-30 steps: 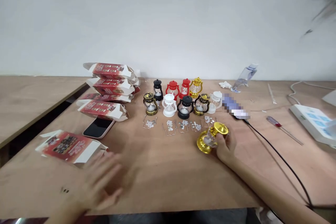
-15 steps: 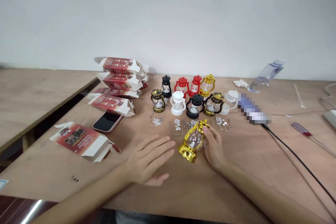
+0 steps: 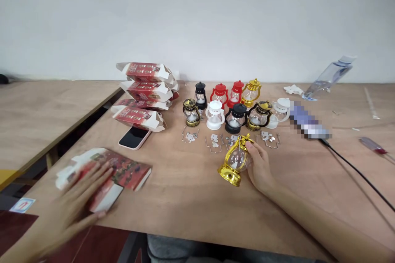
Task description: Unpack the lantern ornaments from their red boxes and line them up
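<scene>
My right hand [image 3: 259,163] grips a shiny gold mini lantern [image 3: 237,161] by its upper side, the lantern tilted with its base toward the left. On the left, my left hand [image 3: 78,195] is slightly blurred and lies over an open red cardboard box [image 3: 128,169], fingers across its top and thumb at the near edge. White flaps stick out at the box's far left. Beyond the right hand stand several small lanterns, among them a white one [image 3: 215,116], a black one [image 3: 236,119] and a red one [image 3: 219,95].
Several red boxes [image 3: 145,90] are stacked at the back left, a phone [image 3: 134,136] beside them. Wire handles and small parts [image 3: 214,143] lie before the lanterns. To the right are a tilted bottle [image 3: 328,78], a pixelated device [image 3: 308,122] with a black cable and a screwdriver [image 3: 372,145].
My left hand has moved left from beside the gold lantern onto the red box, which now lies turned with another face up. My right hand still holds the lantern; the view has shifted slightly.
</scene>
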`<action>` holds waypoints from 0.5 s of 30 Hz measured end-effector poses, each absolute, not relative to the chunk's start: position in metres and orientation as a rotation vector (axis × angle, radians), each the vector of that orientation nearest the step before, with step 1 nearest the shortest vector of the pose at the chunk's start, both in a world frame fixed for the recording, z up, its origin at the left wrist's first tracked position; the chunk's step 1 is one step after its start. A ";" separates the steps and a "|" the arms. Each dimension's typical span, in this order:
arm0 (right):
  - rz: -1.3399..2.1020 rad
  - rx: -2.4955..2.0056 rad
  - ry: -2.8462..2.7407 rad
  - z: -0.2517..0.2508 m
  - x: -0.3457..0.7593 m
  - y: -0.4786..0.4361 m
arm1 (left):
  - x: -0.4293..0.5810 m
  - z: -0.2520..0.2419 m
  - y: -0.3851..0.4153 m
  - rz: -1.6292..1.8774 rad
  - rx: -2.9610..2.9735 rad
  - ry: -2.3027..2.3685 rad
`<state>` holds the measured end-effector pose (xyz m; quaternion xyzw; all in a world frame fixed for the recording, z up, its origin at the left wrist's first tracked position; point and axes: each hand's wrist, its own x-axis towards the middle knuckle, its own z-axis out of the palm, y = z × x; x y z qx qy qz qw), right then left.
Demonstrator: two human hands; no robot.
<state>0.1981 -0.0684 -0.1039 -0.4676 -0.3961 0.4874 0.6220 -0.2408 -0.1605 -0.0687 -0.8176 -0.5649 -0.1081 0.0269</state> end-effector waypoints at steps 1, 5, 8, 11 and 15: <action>1.150 -1.081 -0.881 -0.104 0.198 -0.068 | -0.242 -0.076 -0.168 -0.322 -2.513 -1.786; 1.214 -1.081 -0.790 -0.100 0.197 -0.069 | -0.243 -0.089 -0.177 -0.275 -2.499 -1.834; 1.233 -1.064 -0.756 -0.098 0.196 -0.070 | -0.244 -0.084 -0.176 -0.321 -2.489 -1.850; 1.260 -1.041 -0.736 -0.097 0.196 -0.070 | -0.249 -0.077 -0.176 -0.427 -2.455 -1.840; 1.278 -1.044 -0.720 -0.097 0.197 -0.070 | -0.265 -0.066 -0.171 -0.411 -2.455 -1.720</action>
